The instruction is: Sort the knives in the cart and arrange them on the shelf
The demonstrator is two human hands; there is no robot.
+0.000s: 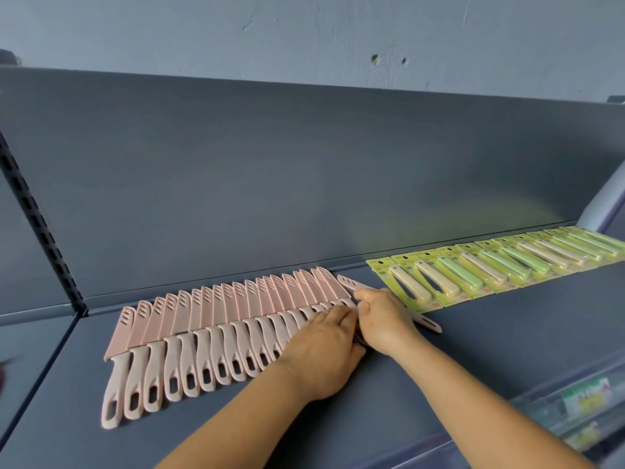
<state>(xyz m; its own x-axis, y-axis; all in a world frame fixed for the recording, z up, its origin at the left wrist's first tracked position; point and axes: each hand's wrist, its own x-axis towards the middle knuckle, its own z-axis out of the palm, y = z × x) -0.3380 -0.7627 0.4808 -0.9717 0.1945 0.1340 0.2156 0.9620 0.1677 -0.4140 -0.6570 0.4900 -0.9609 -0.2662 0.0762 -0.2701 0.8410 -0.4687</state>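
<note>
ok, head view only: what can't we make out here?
- Right end of the pink knife row: covered by the left hand.
- Middle of the loose pink knife: hidden under the right hand.
- Green carded knives: row cut off by the right edge; card print too small to read.
- Label strip on the shelf below: blurred.
- Cart: out of frame.
</note>
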